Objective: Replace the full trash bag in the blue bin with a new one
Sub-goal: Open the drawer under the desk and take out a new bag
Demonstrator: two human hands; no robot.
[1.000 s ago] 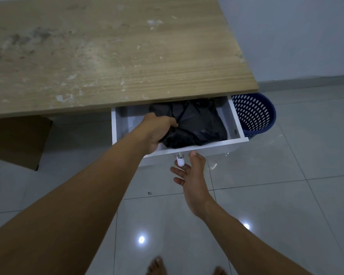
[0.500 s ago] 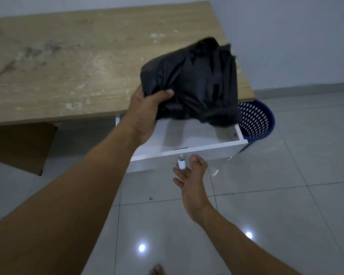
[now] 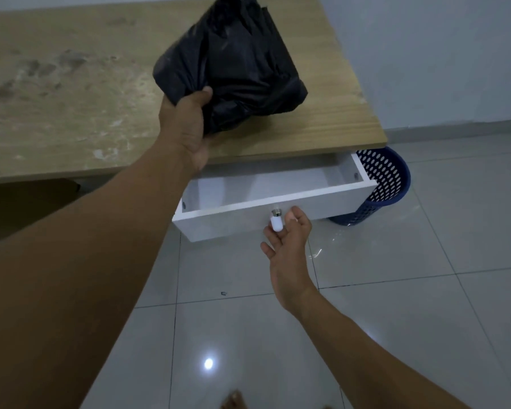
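The fingers of the left hand (image 3: pixel 183 122) are curled tight round the lower corner of a crumpled black bag (image 3: pixel 233 69). The thumb lies across the front of the plastic, and the other fingers are hidden behind it. The bag is bunched into a loose bundle, held up over the right end of the wooden worktop (image 3: pixel 71 98). Whether its underside touches the wood cannot be told. The bare left forearm runs back from it to the lower left corner of the view.

The fingers (image 3: pixel 266 249) of the right hand (image 3: pixel 289 246) are narrow. Palm turned up, they pinch a small white knob (image 3: pixel 276 224) between the thumb and the first finger, while the remaining fingers spread loosely below.

The knob sits on the front panel of a white drawer (image 3: pixel 224 225). The drawer is pulled out from under the worktop's front edge, with its pale inside showing.

Just right of the drawer stands the blue bin (image 3: pixel 393 184) on the floor (image 3: pixel 396 320). Its perforated wall is partly hidden behind the drawer's right corner and under the corner of the worktop.

The floor is glossy grey tile with a bright spot of reflected light. Toes (image 3: pixel 233 402) show at the bottom edge, and a plain pale wall (image 3: pixel 425 54) rises behind the bin.
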